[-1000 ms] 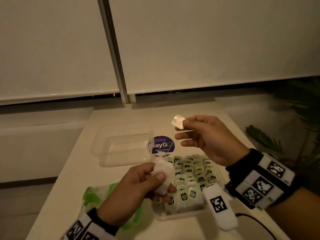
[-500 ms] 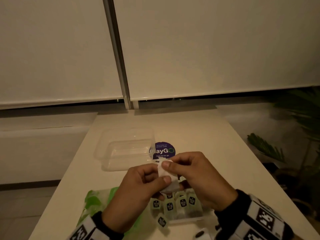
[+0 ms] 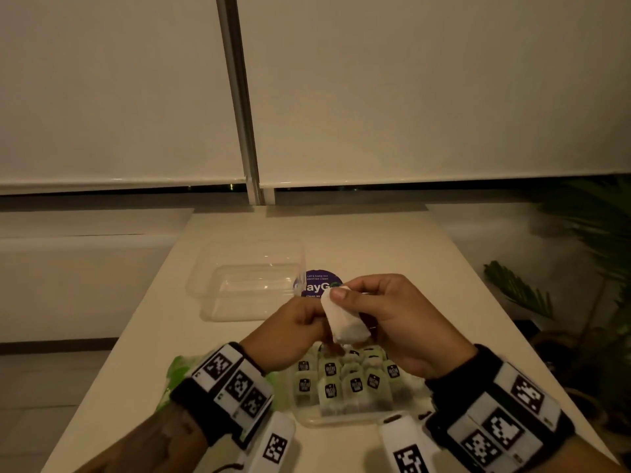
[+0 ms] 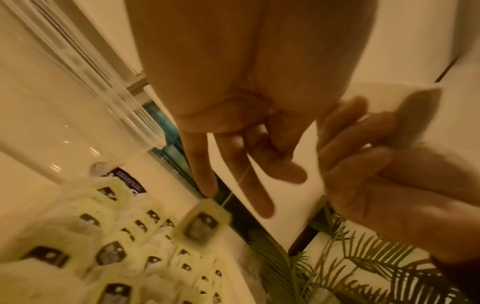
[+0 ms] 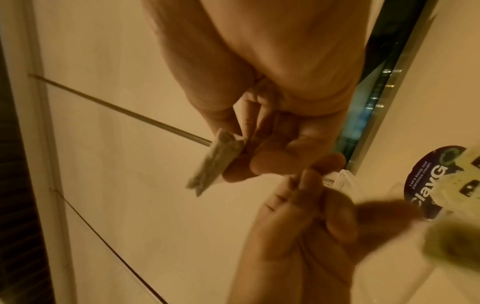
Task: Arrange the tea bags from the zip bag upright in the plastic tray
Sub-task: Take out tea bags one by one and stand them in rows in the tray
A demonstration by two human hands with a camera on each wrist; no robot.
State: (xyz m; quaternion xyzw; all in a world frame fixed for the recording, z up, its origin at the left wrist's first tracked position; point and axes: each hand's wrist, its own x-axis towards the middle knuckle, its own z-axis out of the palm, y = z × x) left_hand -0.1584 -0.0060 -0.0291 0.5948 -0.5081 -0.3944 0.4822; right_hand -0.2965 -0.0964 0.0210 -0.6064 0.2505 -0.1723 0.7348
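Pale counter (image 3: 392,240) runs away toward drawn white blinds (image 3: 409,90), split by a vertical frame post; dim warm light; a palm plant (image 3: 519,291) at the right edge. On the counter: a round purple sticker (image 3: 317,279); an empty clear tub (image 3: 252,281) to its left; nearer, the tray (image 3: 341,419) packed with rows of upright tea bags (image 3: 355,384), tags up; green zip bag (image 3: 177,370) just left of the tray, partly under the left wrist. Above the tray, right hand (image 3: 396,322) pinches the top corner of a white bag (image 3: 345,319) between thumb and fingers; its long axis slants, upper end away and left, lower end toward the tray. Left hand (image 3: 293,332) fingers are curled, pinching the string; the tag (image 4: 205,223) dangles below on it, blurred.
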